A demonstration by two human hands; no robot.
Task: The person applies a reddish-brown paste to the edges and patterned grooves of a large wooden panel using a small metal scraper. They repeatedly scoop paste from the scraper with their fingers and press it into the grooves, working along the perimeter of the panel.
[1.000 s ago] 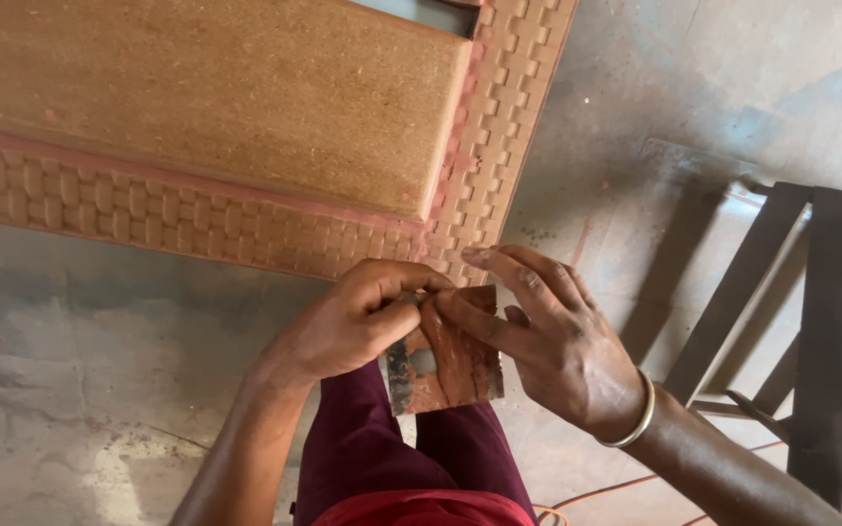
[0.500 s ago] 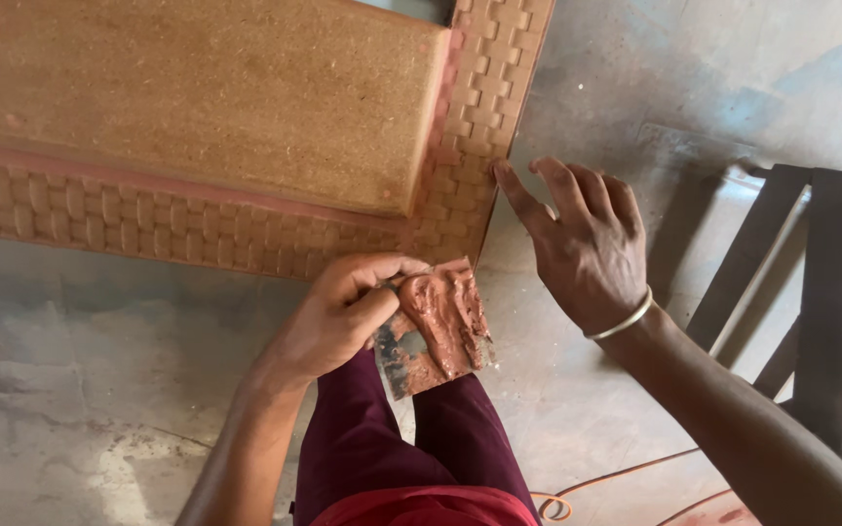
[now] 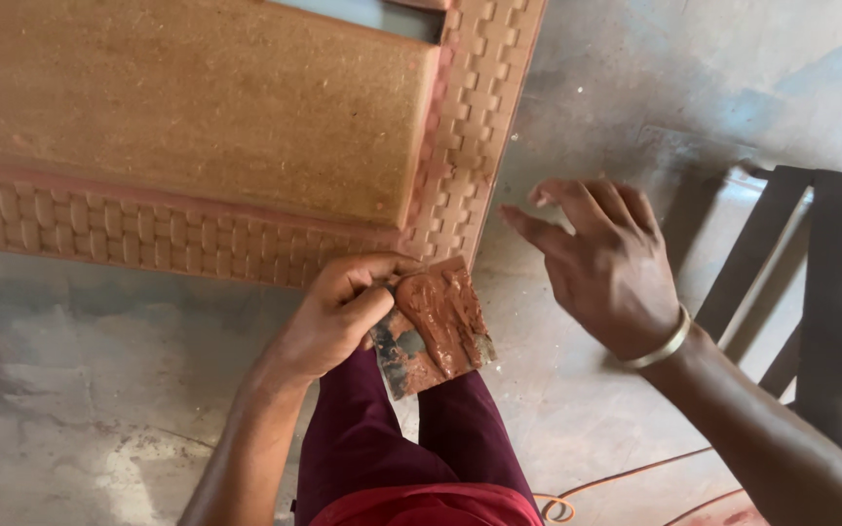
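A: What do the hands have?

B: The left hand [image 3: 338, 317] is closed around a small flat putty board [image 3: 433, 331], thumb on top, gripping its left edge. The board carries a thick smear of reddish-brown filler paste [image 3: 440, 314] and sits just over the person's maroon trouser legs [image 3: 411, 438], near the lower right corner of the door. The right hand [image 3: 606, 263] holds nothing; its fingers are spread wide and it hangs in the air to the right of the board, apart from it, a pale bangle [image 3: 663, 343] on the wrist.

A: And the door?

B: A carved wooden door panel [image 3: 197, 117] lies flat on the grey concrete floor [image 3: 70, 390], with a basket-weave border [image 3: 470, 146] running along its near edge and up its right side. A reddish tint shows along the border.

A: How far along does the work look?

B: Judging by that tint, some paste may already be rubbed into the carving, yet the board is well loaded, so much filling seems left. How much of the border is done cannot be told.

A: Anything else?

B: A dark wooden frame [image 3: 821, 292] stands at the right, and an orange cord [image 3: 626, 479] trails across the near floor.
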